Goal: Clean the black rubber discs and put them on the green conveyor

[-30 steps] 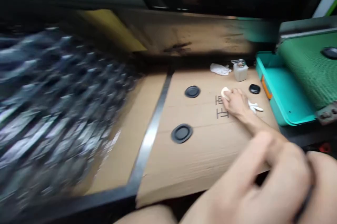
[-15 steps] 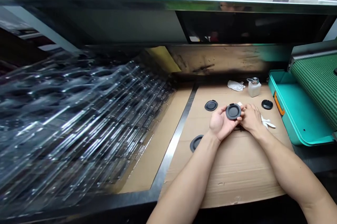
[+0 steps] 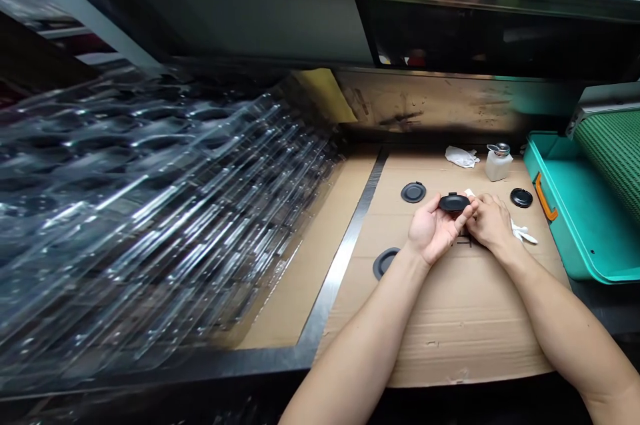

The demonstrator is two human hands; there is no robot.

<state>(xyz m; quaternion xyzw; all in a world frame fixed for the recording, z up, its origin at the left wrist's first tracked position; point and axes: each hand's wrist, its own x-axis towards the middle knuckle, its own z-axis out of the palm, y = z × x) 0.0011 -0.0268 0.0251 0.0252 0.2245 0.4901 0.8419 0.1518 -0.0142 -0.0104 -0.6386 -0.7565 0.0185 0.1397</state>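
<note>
Cardboard sheet (image 3: pixel 450 325) at lower right, both hands together on it: the left hand (image 3: pixel 433 229) cradles a black round cap (image 3: pixel 453 202) on its fingers, the right hand (image 3: pixel 491 223) pinches its rim — it looks light, slightly flexible, best held by that edge.

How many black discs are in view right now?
4. The first black disc sits between the left hand and right hand. On the cardboard sheet, the second disc and third disc lie beyond them; the fourth disc lies by the left wrist, partly hidden.
</note>
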